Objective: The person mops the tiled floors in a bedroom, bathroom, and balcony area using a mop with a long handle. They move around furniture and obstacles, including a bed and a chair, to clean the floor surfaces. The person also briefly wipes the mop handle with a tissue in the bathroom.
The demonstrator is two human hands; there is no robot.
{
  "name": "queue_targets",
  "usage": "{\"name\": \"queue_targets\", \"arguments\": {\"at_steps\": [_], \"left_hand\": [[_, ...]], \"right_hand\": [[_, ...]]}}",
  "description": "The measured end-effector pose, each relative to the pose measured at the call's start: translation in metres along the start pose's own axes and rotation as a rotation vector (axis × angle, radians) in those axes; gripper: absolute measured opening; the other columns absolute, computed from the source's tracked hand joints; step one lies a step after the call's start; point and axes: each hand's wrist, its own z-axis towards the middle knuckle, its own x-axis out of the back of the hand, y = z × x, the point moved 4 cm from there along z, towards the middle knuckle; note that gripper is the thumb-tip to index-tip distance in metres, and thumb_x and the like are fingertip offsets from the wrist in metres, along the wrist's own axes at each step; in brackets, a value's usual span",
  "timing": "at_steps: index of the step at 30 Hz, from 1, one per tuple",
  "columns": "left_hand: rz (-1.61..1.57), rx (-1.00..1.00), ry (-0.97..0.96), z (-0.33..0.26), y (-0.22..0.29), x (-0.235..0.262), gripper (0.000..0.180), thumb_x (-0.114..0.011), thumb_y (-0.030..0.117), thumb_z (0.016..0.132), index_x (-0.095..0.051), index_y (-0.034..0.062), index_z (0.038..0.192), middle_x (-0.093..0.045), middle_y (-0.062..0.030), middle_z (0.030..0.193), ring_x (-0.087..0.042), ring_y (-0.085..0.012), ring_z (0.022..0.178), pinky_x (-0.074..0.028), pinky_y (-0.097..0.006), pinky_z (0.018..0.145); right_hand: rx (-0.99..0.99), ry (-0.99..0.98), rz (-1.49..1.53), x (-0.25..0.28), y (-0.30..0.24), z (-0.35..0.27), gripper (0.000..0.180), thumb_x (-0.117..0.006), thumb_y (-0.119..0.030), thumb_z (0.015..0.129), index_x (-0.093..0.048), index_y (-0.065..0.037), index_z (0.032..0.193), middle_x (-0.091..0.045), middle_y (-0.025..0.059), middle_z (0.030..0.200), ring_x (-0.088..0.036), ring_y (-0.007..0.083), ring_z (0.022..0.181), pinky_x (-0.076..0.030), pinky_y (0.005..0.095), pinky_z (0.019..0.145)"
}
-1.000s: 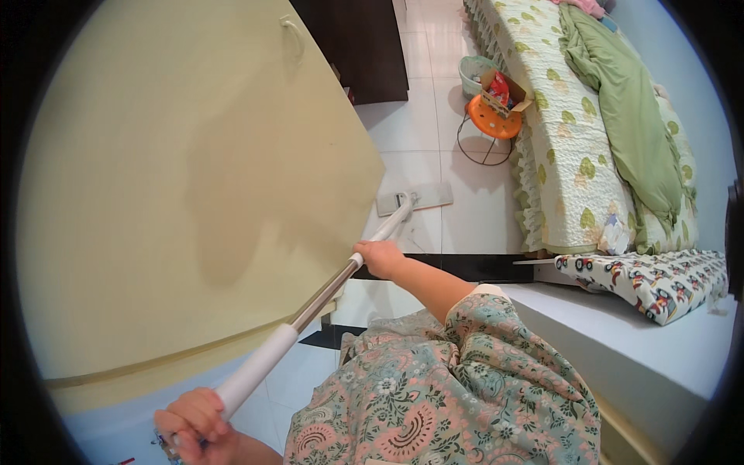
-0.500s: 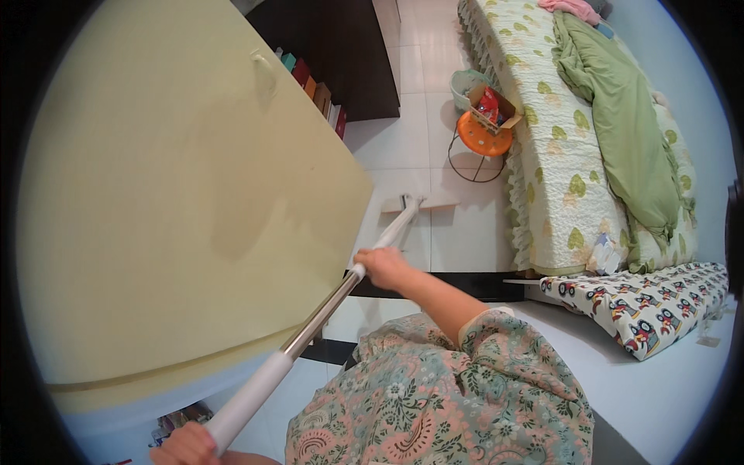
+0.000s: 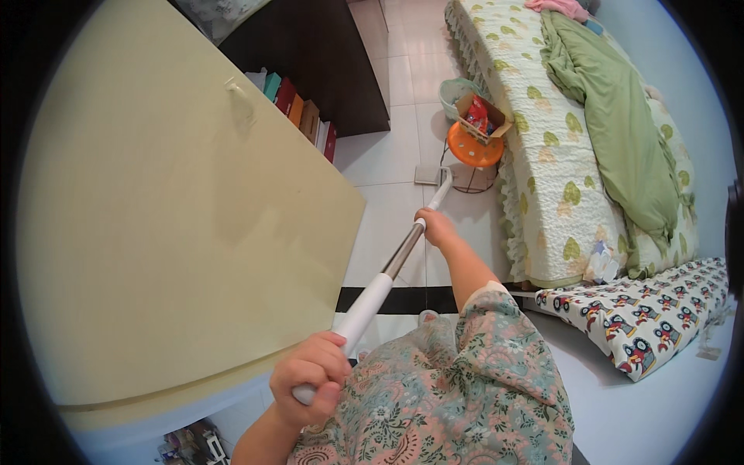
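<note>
My left hand is wrapped round the white grip at the near end of a flat mop. Further along the pole, my right hand closes on it where the metal tube meets the white lower part. The mop's pale flat head lies on the tiled floor beside an orange stool, its right part reaching toward the stool's thin wire legs. On the stool stands an open cardboard box holding a red package.
A pale yellow door fills the left side. Behind it, a dark cabinet has books on its shelf. A bed with a green quilt runs along the right. A light green basket stands behind the stool. A black threshold strip crosses the floor.
Both hands have moved the mop forward and right, my left hand rising from the lower left corner. The mop head has turned and slid up to the stool.
</note>
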Motion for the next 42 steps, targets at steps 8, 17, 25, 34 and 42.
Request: {"name": "queue_targets", "arguments": {"at_steps": [8, 17, 25, 34, 42], "left_hand": [[0.006, 0.003, -0.004, 0.017, 0.024, -0.005, 0.014, -0.054, 0.002, 0.072, -0.042, 0.0058, 0.066, -0.054, -0.0074, 0.058, -0.053, -0.0195, 0.054, -0.046, -0.044, 0.073], [0.001, -0.007, 0.047, -0.006, 0.077, 0.033, 0.026, -0.053, 0.021, 0.085, -0.035, 0.0102, 0.07, -0.044, -0.0009, 0.05, -0.045, -0.013, 0.047, -0.042, -0.035, 0.067], [-0.085, -0.03, -0.095, -0.057, 0.119, 0.077, 0.026, -0.054, 0.019, 0.084, -0.034, 0.0107, 0.071, -0.046, -0.0005, 0.049, -0.045, -0.0128, 0.045, -0.042, -0.034, 0.066], [-0.231, -0.037, -0.002, -0.104, 0.136, 0.126, 0.027, -0.056, 0.016, 0.079, -0.034, 0.0109, 0.063, -0.048, -0.0019, 0.046, -0.047, -0.014, 0.041, -0.045, -0.035, 0.061], [-0.507, -0.304, -0.038, -0.143, 0.198, 0.17, 0.022, -0.053, 0.015, 0.08, -0.035, 0.0136, 0.067, -0.046, 0.0027, 0.048, -0.041, -0.0068, 0.043, -0.04, -0.028, 0.06]], "right_hand": [[-0.179, -0.001, 0.084, 0.019, -0.023, -0.035, 0.02, -0.055, -0.009, 0.078, -0.054, -0.018, 0.096, -0.056, -0.0009, 0.103, -0.056, 0.0273, 0.093, -0.045, 0.0395, 0.076], [-0.147, 0.031, 0.188, -0.001, -0.072, -0.097, 0.016, -0.053, -0.011, 0.079, -0.054, -0.016, 0.094, -0.056, 0.0006, 0.102, -0.056, 0.0298, 0.092, -0.045, 0.0403, 0.076], [-0.154, 0.054, 0.192, -0.025, -0.131, -0.183, 0.016, -0.053, -0.01, 0.078, -0.053, -0.015, 0.093, -0.056, 0.0033, 0.1, -0.056, 0.0325, 0.088, -0.045, 0.0428, 0.074], [-0.008, 0.15, 0.131, -0.059, -0.168, -0.24, 0.016, -0.058, -0.015, 0.077, -0.052, -0.014, 0.092, -0.057, 0.0048, 0.093, -0.058, 0.033, 0.078, -0.047, 0.0435, 0.067], [0.214, 0.169, 0.111, -0.057, -0.249, -0.261, 0.018, -0.06, -0.013, 0.074, -0.05, -0.009, 0.089, -0.056, 0.0088, 0.086, -0.06, 0.031, 0.072, -0.046, 0.0436, 0.06]]}}
